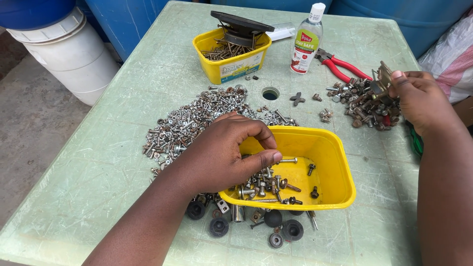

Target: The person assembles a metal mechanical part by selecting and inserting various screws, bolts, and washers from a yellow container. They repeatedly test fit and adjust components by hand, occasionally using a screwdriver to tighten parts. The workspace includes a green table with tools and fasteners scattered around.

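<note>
The yellow tub [331,162] of mixed bolts and screws sits at the near middle of the pale green plastic table [98,172], its floor strewn with bolts [268,184]. The left hand [224,152] hangs over the tub's 9 o'clock rim, fingers curled together with the thumb tip meeting them just beside a long bolt [288,160]; whether it pinches anything I cannot tell. At the tub's 10 o'clock spreads a heap of washers and nuts [189,123]. At its 6 o'clock lie black rubber feet [286,229]. The right hand [421,101], at 2 o'clock, pinches a small brass metal bracket [383,78] above a pile of rusty hardware [364,101]. At 12 o'clock stand a second yellow tub [234,61] of nails, a clear bottle [306,42], and red-handled pliers [342,66].
</note>
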